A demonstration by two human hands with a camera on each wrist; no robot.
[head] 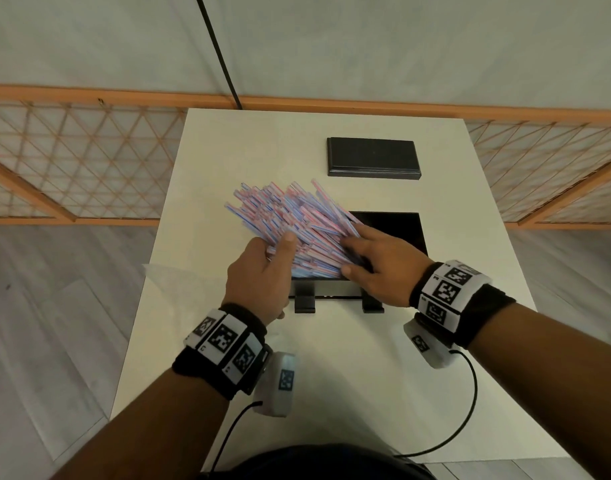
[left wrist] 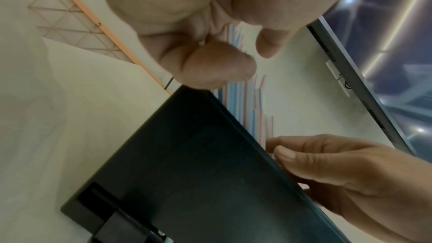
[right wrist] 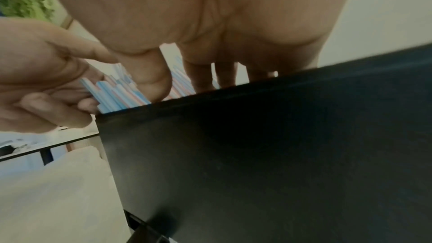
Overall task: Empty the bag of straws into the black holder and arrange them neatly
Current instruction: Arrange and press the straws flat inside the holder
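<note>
A thick bundle of pink-and-blue striped straws [head: 290, 216] stands in the open black holder [head: 401, 233] and fans up and to the left over its rim. My left hand [head: 276, 258] grips the bundle from the left, thumb laid on top and fingers curled under it. From the right, my right hand [head: 352, 251] lays straight fingers against the straws, its thumb at the near side. The left wrist view has the straws [left wrist: 247, 110] rising behind the holder's wall [left wrist: 187, 173]. In the right wrist view the straws [right wrist: 117, 95] show just above the holder's rim [right wrist: 257, 154].
The holder's flat black lid [head: 373, 157] lies on the white table [head: 332, 393] behind the holder. A clear, flat bag [head: 172, 277] seems to lie at the table's left edge. An orange lattice fence [head: 72, 161] runs behind the table.
</note>
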